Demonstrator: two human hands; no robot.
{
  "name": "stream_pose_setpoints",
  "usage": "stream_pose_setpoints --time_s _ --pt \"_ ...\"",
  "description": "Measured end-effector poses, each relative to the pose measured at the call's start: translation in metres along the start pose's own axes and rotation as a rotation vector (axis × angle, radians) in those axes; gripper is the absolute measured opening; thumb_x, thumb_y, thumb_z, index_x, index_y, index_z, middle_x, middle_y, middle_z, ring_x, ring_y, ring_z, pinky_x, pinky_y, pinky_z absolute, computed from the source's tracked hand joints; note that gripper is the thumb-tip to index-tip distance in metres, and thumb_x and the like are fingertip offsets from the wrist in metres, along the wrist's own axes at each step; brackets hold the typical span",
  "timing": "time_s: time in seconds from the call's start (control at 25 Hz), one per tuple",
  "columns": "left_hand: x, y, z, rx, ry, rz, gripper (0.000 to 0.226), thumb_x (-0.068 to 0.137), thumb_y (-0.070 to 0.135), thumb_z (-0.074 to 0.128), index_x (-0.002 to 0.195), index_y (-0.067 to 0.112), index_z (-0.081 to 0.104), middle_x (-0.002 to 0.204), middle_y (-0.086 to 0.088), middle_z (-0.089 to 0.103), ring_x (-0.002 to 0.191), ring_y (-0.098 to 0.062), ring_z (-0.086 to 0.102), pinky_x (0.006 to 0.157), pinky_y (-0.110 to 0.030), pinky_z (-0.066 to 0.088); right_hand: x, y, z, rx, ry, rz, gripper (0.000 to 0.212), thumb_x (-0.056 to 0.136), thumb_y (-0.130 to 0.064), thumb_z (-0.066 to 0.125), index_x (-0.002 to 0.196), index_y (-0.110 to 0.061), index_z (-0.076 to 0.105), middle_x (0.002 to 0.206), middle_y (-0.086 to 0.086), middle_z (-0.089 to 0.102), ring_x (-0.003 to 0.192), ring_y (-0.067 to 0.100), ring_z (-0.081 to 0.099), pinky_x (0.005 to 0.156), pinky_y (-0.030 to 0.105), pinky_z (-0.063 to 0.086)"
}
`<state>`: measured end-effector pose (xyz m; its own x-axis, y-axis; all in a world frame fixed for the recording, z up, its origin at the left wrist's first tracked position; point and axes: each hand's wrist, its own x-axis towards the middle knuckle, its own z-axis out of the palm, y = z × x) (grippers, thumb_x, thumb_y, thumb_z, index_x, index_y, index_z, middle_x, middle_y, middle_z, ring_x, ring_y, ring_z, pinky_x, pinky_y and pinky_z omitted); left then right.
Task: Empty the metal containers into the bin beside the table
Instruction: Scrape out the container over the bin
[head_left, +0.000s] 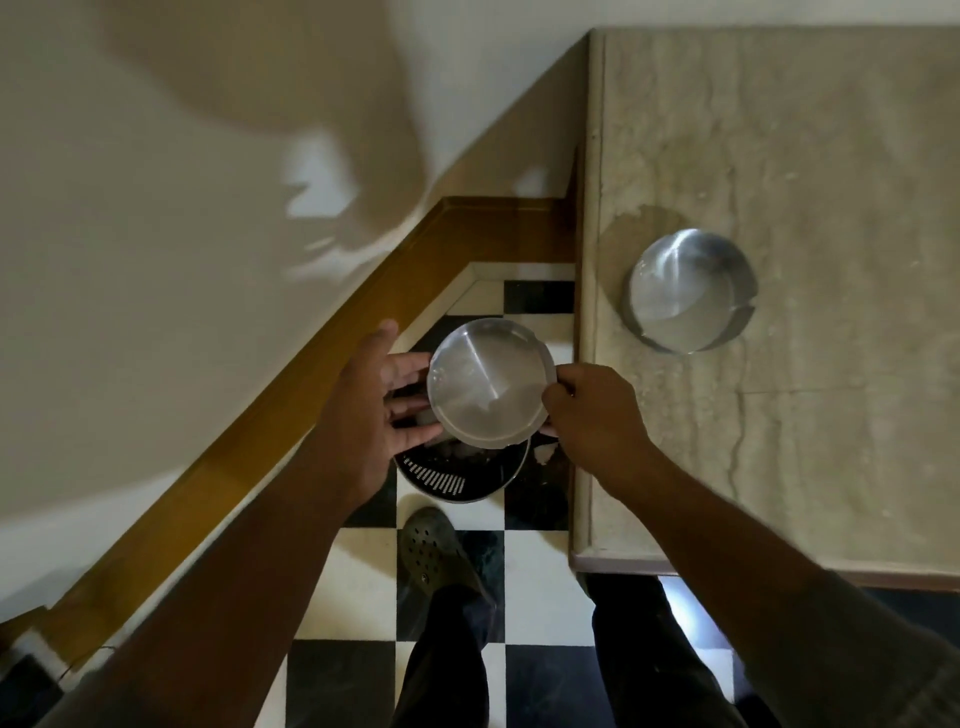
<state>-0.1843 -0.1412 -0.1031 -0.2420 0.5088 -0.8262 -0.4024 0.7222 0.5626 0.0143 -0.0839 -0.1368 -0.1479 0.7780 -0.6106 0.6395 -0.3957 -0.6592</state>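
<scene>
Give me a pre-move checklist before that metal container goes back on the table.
1. Both hands on the container: left hand and right hand hold the round steel container by opposite rims. Ok.
2. Container over the bin: it sits above the black perforated bin on the chequered floor. Ok.
3. Container emptied: its inside looks bare and shiny. Ok.
4. Landing spot: beige stone table has bare surface around the second steel container. Ok.
5. Second container's contents: cannot tell.
6. Firmness of grip: cannot tell.

Home: checkered floor (363, 566), stone table (810, 130)
</scene>
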Motion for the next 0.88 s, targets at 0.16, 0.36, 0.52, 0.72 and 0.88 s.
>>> stream_pose_setpoints --time_s 0.16,0.36,0.52,0.72,0.88 --pt "-0.026 0.040 0.048 -0.010 -0.079 0.057 0.066 0.081 0.069 0.043 0.110 0.016 0.070 0.108 0.000 0.072 0.108 -0.024 0.066 0.082 -0.042 0.058 -0.012 -0.024 -0.066 0.029 0.124 -0.047 0.025 0.091 -0.008 0.050 0.086 0.009 0.068 0.085 0.027 0.070 0.081 0.040 0.069 0.073 0.059 0.059" --pt "-0.035 0.075 0.146 0.071 -0.146 0.105 0.063 0.092 0.064 0.039 0.111 0.013 0.071 0.099 -0.001 0.079 0.103 -0.026 0.070 0.083 -0.042 0.056 -0.005 -0.019 -0.160 0.092 0.260 0.027 0.022 0.086 -0.005 0.051 0.076 0.008 0.066 0.077 0.027 0.071 0.069 0.033 0.073 0.067 0.053 0.063" --pt "-0.036 0.081 0.229 0.128 -0.199 0.133 0.050 0.090 0.062 0.042 0.093 0.026 0.077 0.104 -0.002 0.077 0.097 -0.022 0.074 0.081 -0.042 0.060 0.013 0.012 -0.228 0.101 0.367 0.075 0.022 0.086 -0.005 0.052 0.080 0.005 0.071 0.076 0.023 0.074 0.064 0.026 0.074 0.067 0.051 0.064" --pt "-0.033 0.052 0.313 0.112 -0.171 0.077 0.033 0.097 0.045 0.046 0.101 0.021 0.069 0.108 -0.002 0.072 0.110 -0.024 0.065 0.095 -0.045 0.053 0.036 0.062 -0.271 0.083 0.423 0.153 0.022 0.084 -0.002 0.051 0.079 0.005 0.071 0.079 0.025 0.073 0.073 0.041 0.072 0.069 0.058 0.061" --pt "-0.020 0.030 0.344 0.164 -0.202 0.027 0.045 0.097 0.050 0.045 0.121 0.017 0.066 0.117 0.000 0.071 0.114 -0.018 0.063 0.092 -0.037 0.052 0.049 0.093 -0.282 0.068 0.382 0.227 0.022 0.085 -0.001 0.050 0.080 0.005 0.071 0.082 0.027 0.072 0.076 0.042 0.071 0.067 0.058 0.061"
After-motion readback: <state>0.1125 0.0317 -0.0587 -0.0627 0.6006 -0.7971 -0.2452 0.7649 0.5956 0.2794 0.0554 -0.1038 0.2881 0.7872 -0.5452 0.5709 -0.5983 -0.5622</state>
